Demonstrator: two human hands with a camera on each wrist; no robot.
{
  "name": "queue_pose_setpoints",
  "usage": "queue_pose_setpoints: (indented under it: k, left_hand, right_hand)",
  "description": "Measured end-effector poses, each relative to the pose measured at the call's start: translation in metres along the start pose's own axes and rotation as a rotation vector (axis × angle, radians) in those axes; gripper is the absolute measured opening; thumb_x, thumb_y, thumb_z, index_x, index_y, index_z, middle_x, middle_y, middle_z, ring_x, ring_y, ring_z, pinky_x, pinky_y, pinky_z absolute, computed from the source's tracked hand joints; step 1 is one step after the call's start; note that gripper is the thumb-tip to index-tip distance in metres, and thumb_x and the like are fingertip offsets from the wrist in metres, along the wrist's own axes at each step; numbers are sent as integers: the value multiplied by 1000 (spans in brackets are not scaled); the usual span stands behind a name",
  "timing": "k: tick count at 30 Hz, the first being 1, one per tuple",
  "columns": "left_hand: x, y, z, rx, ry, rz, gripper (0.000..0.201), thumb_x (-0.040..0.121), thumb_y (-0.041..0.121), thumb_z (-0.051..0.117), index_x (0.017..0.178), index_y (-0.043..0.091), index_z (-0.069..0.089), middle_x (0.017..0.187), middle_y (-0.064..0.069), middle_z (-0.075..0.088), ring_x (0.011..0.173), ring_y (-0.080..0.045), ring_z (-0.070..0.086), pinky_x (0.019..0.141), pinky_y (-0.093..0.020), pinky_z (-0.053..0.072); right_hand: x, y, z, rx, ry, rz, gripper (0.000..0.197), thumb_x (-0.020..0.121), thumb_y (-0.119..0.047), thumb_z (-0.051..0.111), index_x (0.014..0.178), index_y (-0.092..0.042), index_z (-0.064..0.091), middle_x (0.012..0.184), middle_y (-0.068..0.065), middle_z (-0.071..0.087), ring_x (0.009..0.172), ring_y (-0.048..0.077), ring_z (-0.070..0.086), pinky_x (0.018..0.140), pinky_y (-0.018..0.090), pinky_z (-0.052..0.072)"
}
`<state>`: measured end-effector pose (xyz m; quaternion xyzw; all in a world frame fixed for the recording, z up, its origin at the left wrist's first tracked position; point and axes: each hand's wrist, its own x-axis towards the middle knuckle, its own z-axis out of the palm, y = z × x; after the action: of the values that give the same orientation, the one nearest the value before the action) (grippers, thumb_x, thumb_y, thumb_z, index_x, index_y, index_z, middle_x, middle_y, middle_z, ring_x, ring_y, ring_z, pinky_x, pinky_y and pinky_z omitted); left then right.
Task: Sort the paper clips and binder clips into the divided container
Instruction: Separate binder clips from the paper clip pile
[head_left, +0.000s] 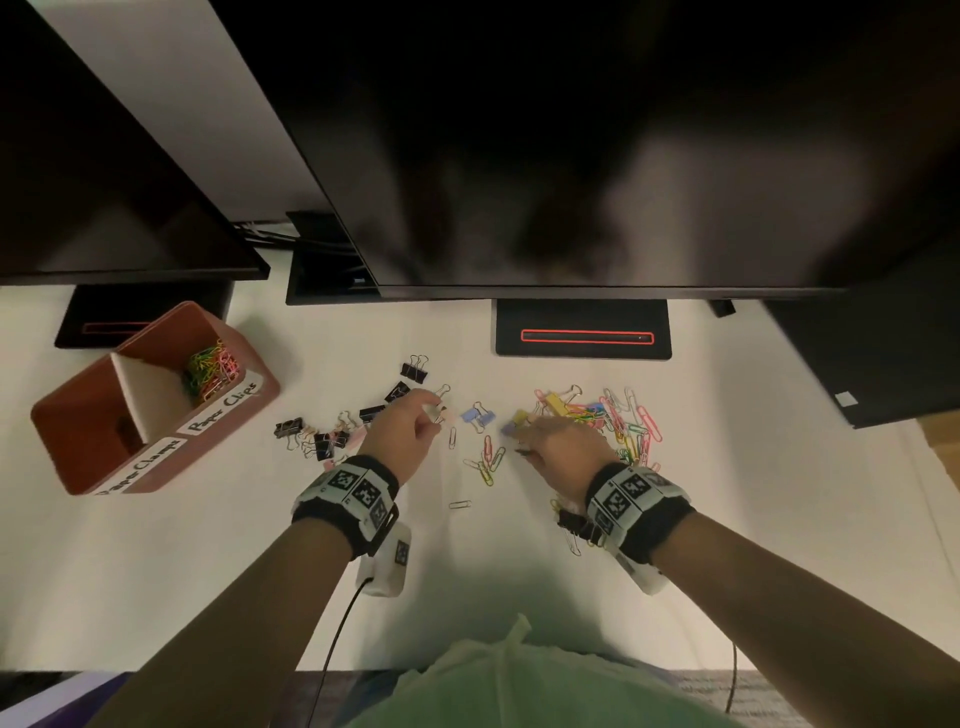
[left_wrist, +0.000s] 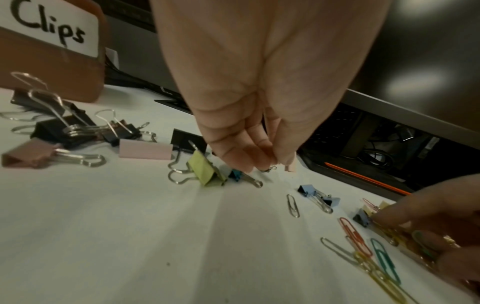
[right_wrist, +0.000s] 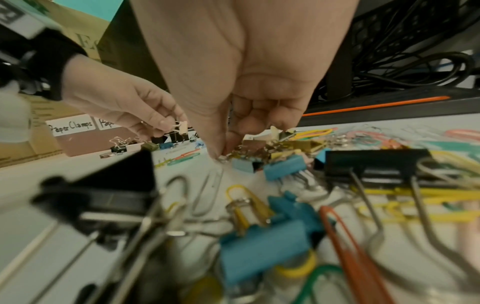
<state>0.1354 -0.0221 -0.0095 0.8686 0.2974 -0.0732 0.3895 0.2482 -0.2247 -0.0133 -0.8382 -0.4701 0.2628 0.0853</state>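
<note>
Hands apart over white desk. My left hand pinches one pale binder clip by its wire handles, lifted off the desk. My right hand has fingertips down in the clip pile, pinching something small; can't tell what. Divided container far left: two compartments, coloured paper clips in the far one. Two light blue binder clips lie between my hands.

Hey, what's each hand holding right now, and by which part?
The left hand pinches a small pale binder clip by its wire handles. The right hand pinches something small in the clip pile; which piece cannot be told.
</note>
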Motion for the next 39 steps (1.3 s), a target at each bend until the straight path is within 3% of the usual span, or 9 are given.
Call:
queue_pose_setpoints:
  k: [5, 9, 14, 19, 22, 27, 34, 37, 39]
  left_hand:
    - [-4, 5, 3, 79, 97, 23, 25, 84, 13, 63, 108, 13, 55, 106, -2, 47, 84, -15, 54, 84, -28, 47]
    - [-5, 11, 16, 178, -49, -19, 26, 84, 27, 64, 103, 10, 58, 100, -3, 52, 87, -18, 57, 84, -33, 50]
    - [-1, 14, 27, 212, -19, -12, 9, 86, 16, 60, 90, 8, 60, 97, -6, 51, 83, -21, 56, 82, -34, 49]
    - [0, 7, 25, 250, -74, 9, 6, 88, 11, 54, 89, 9, 59, 93, -4, 50, 84, -20, 52, 81, -31, 46]
    - [-1, 5, 21, 278, -170, 67, 9, 91, 11, 50, 94, 7, 57, 91, -4, 52, 89, -21, 52, 79, -29, 42]
    - [-14, 0, 19, 164, -279, 230, 6, 88, 15, 56, 92, 12, 60, 84, 3, 54, 80, -13, 51, 75, -27, 44]
    - [-17, 4, 33, 381, -247, 520, 10, 82, 18, 63, 74, 13, 67, 131, -3, 52, 121, -24, 46, 94, -40, 42]
    - [-13, 6, 37, 331, -301, 518, 12, 86, 15, 59, 81, 8, 67, 125, -3, 56, 113, -19, 49, 95, -31, 41]
    - [-10, 7, 37, 275, -308, 487, 10, 86, 12, 58, 84, 7, 65, 109, -2, 59, 101, -15, 51, 92, -29, 44]
  right_hand:
    - [-6, 3, -4, 26, 44, 26, 41, 94, -20, 47, 135, -25, 47, 127, 6, 60, 110, 30, 58, 89, 38, 49]
    - [-5, -6, -3, 15, -35, -43, 39, 95, -22, 47, 134, -24, 46, 122, 7, 60, 110, 30, 56, 93, 40, 47]
    - [12, -17, -2, -44, -109, -93, 41, 93, -21, 52, 133, -28, 46, 120, 8, 62, 108, 32, 57, 89, 43, 50]
    - [23, -21, -8, -114, -148, -78, 21, 93, -24, 48, 108, -19, 62, 100, 7, 64, 94, 28, 59, 82, 39, 51]
    - [23, -18, -8, -101, -158, -69, 19, 91, -23, 49, 98, -17, 65, 101, 6, 63, 95, 27, 58, 83, 40, 51]
    - [15, -17, -8, -53, -161, -36, 20, 89, -16, 48, 97, -13, 67, 106, 5, 61, 98, 26, 57, 80, 37, 51]
    - [3, -2, -15, 46, -112, 15, 17, 88, -19, 49, 90, -15, 65, 96, 3, 62, 92, 22, 57, 75, 32, 48]
    - [-6, 10, -22, 75, -54, 56, 16, 88, -21, 51, 92, -15, 66, 97, 0, 63, 89, 19, 58, 76, 31, 50]
    - [-12, 18, -25, 85, -41, 96, 17, 88, -23, 53, 96, -17, 67, 99, 0, 64, 91, 18, 58, 78, 32, 51]
